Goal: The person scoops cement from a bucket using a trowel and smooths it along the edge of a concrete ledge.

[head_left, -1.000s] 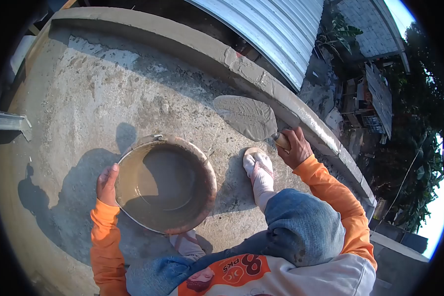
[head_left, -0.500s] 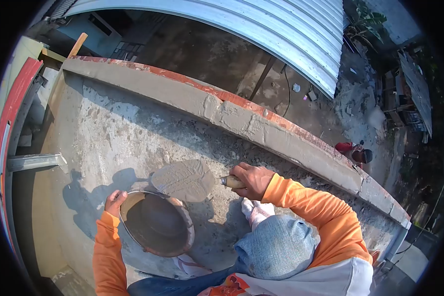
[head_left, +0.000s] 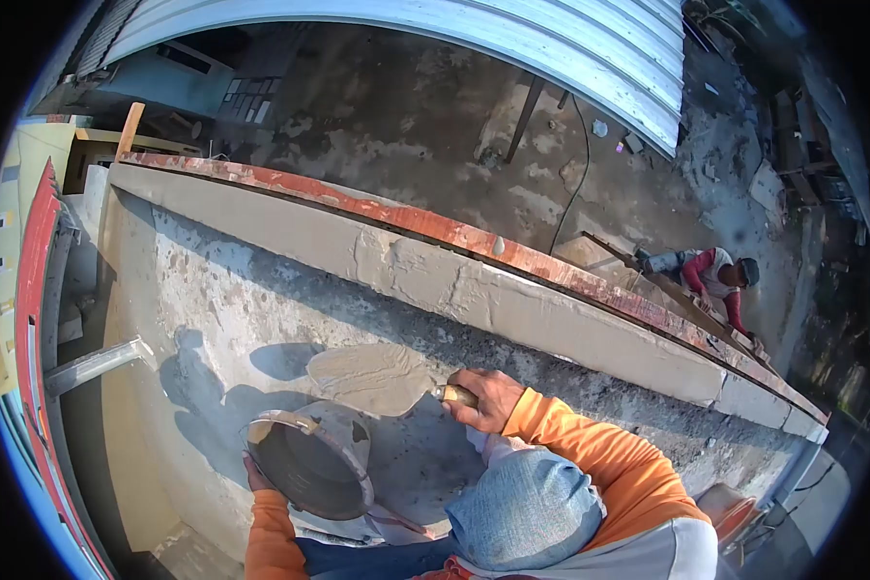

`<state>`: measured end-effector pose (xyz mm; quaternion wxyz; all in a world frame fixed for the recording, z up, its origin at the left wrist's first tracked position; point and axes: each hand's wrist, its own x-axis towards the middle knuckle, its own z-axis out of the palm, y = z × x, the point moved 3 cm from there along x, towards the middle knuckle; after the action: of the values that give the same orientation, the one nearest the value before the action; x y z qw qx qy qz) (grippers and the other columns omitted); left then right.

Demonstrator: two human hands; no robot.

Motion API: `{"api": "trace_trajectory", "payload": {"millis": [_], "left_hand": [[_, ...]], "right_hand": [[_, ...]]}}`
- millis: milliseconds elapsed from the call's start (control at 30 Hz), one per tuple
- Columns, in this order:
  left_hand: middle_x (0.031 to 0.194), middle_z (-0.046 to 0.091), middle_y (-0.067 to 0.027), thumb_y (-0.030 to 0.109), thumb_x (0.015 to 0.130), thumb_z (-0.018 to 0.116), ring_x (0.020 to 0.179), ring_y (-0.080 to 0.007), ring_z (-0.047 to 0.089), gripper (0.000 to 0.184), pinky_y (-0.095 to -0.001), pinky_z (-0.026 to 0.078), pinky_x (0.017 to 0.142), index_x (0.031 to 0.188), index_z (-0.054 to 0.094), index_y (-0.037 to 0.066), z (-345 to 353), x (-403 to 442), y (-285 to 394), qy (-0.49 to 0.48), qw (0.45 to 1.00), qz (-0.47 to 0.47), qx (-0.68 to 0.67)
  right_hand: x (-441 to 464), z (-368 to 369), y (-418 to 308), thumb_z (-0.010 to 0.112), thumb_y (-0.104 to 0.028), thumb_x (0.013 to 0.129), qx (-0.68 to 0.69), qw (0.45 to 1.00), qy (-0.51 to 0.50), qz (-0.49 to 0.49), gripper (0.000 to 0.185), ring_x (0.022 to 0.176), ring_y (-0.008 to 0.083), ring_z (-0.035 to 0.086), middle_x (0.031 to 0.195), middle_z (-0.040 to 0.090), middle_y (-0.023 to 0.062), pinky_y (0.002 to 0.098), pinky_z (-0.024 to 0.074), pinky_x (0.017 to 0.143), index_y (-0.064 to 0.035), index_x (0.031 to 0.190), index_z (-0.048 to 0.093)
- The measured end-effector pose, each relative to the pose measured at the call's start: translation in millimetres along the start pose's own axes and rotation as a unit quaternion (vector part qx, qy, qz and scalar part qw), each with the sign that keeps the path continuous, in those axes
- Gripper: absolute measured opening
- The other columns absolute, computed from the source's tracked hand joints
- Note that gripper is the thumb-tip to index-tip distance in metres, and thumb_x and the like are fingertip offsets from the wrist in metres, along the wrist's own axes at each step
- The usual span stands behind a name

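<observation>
A trowel [head_left: 372, 379] with wet grey mortar spread over its blade is held level by its wooden handle in my right hand [head_left: 488, 399], near the inner side of the low wall [head_left: 406, 271]. My left hand [head_left: 256, 474] is at the left rim of a round bucket [head_left: 311, 464], its fingers mostly hidden behind the side. The bucket tilts and has grey mortar inside. Grey plaster covers the wall's top, with a rough, uneven patch near its middle.
A red-stained board [head_left: 358, 201] runs along the wall's outer edge. Beyond and below, a person [head_left: 713, 277] bends beside planks on the ground. A corrugated metal roof [head_left: 551, 48] spans the top. A metal beam [head_left: 97, 367] juts in at left.
The trowel has swung left from beside the wall toward the bucket, and the bucket has become tilted. The view has shifted outward, bringing the person below into fuller sight.
</observation>
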<state>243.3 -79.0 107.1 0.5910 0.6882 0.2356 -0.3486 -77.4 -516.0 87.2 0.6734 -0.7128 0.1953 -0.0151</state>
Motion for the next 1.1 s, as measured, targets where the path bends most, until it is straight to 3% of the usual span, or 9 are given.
{"api": "trace_trajectory", "payload": {"millis": [67, 200, 367, 433, 567, 700, 833, 967, 1100], "left_hand": [[0.123, 0.055, -0.0135, 0.059, 0.089, 0.044, 0.112, -0.0289, 0.053, 0.068, -0.0381, 0.041, 0.098, 0.126, 0.049, 0.002, 10.0, 7.6, 7.0, 0.003, 1.0, 0.014, -0.015], [0.096, 0.063, -0.0103, 0.05, 0.091, 0.05, 0.084, -0.0193, 0.061, 0.056, -0.0304, 0.049, 0.08, 0.106, 0.061, -0.003, 29.9, 21.2, 49.7, 0.055, 0.971, 0.121, 0.199], [0.093, 0.063, -0.0081, 0.048, 0.09, 0.052, 0.083, -0.0155, 0.057, 0.053, -0.0292, 0.047, 0.076, 0.103, 0.062, -0.002, 33.0, 56.5, 66.6, 0.072, 0.95, 0.149, 0.264], [0.094, 0.063, -0.0076, 0.049, 0.09, 0.053, 0.082, -0.0154, 0.057, 0.053, -0.0287, 0.047, 0.075, 0.102, 0.062, -0.002, 30.7, 62.7, 69.2, 0.062, 0.943, 0.181, 0.272], [0.094, 0.063, -0.0073, 0.049, 0.089, 0.054, 0.081, -0.0156, 0.057, 0.053, -0.0286, 0.047, 0.074, 0.102, 0.062, -0.002, 6.8, 86.4, 67.3, 0.038, 0.957, 0.157, 0.24], [0.094, 0.063, -0.0074, 0.049, 0.088, 0.055, 0.081, -0.0152, 0.057, 0.054, -0.028, 0.046, 0.074, 0.101, 0.062, -0.002, 37.0, 64.7, 68.4, 0.029, 0.956, 0.142, 0.254], [0.093, 0.062, -0.0068, 0.049, 0.088, 0.056, 0.079, -0.0149, 0.056, 0.053, -0.0277, 0.046, 0.072, 0.099, 0.063, -0.002, 38.3, 67.2, 66.8, 0.028, 0.943, 0.215, 0.253], [0.089, 0.062, -0.0045, 0.049, 0.087, 0.057, 0.076, -0.0129, 0.054, 0.051, -0.027, 0.044, 0.07, 0.096, 0.063, -0.001, 41.3, 61.3, 67.9, 0.014, 0.948, 0.201, 0.247], [0.082, 0.06, -0.0002, 0.047, 0.085, 0.063, 0.072, -0.0091, 0.051, 0.045, -0.0245, 0.043, 0.067, 0.089, 0.064, 0.002, 26.0, 69.5, 65.4, 0.037, 0.935, 0.216, 0.278]], "right_hand": [[-9.0, -4.3, 6.3, 0.057, -0.031, 0.084, -0.008, 1.0, 0.0, 0.023, 0.036, 0.079, 0.0415, 0.06, 0.086, 0.059, 0.0233, 0.0444, 0.0487, 0.071, 0.0014, 0.099, 0.055], [-46.2, -6.9, 30.2, 0.057, -0.035, 0.085, -0.065, 0.99, 0.053, 0.115, 0.04, 0.08, 0.0433, 0.061, 0.087, 0.06, 0.0252, 0.0454, 0.0501, 0.072, 0.0009, 0.101, 0.054], [-92.6, -4.9, 44.3, 0.06, -0.031, 0.084, -0.123, 0.962, 0.134, 0.203, 0.038, 0.081, 0.0424, 0.062, 0.088, 0.061, 0.0249, 0.0449, 0.0509, 0.073, 0.0012, 0.101, 0.054], [-103.6, -1.5, 43.6, 0.06, -0.031, 0.084, -0.126, 0.959, 0.169, 0.189, 0.038, 0.081, 0.0418, 0.062, 0.088, 0.061, 0.0247, 0.0436, 0.0509, 0.073, 0.0013, 0.103, 0.054], [-115.0, 10.5, 43.0, 0.06, -0.034, 0.084, -0.155, 0.939, 0.203, 0.231, 0.041, 0.081, 0.0409, 0.062, 0.088, 0.061, 0.0242, 0.0427, 0.0504, 0.072, 0.0014, 0.103, 0.055], [-116.9, 24.5, 45.0, 0.061, -0.035, 0.083, -0.161, 0.925, 0.233, 0.254, 0.04, 0.081, 0.0392, 0.063, 0.086, 0.061, 0.0229, 0.0417, 0.0506, 0.071, 0.0011, 0.1, 0.057], [-97.7, 22.0, 24.6, 0.061, -0.033, 0.082, -0.141, 0.944, 0.22, 0.202, 0.038, 0.081, 0.0383, 0.063, 0.088, 0.062, 0.0221, 0.041, 0.0509, 0.071, 0.001, 0.099, 0.058], [-38.8, 1.5, -28.2, 0.062, -0.029, 0.08, -0.182, 0.979, 0.092, 0.01, 0.037, 0.073, 0.036, 0.061, 0.085, 0.056, 0.0172, 0.0409, 0.0515, 0.066, -0.0008, 0.104, 0.055], [25.9, -0.5, -111.1, 0.064, -0.023, 0.078, -0.247, 0.962, -0.029, -0.111, 0.031, 0.075, 0.034, 0.06, 0.086, 0.053, 0.0141, 0.0411, 0.0517, 0.065, -0.0039, 0.1, 0.053]]}}
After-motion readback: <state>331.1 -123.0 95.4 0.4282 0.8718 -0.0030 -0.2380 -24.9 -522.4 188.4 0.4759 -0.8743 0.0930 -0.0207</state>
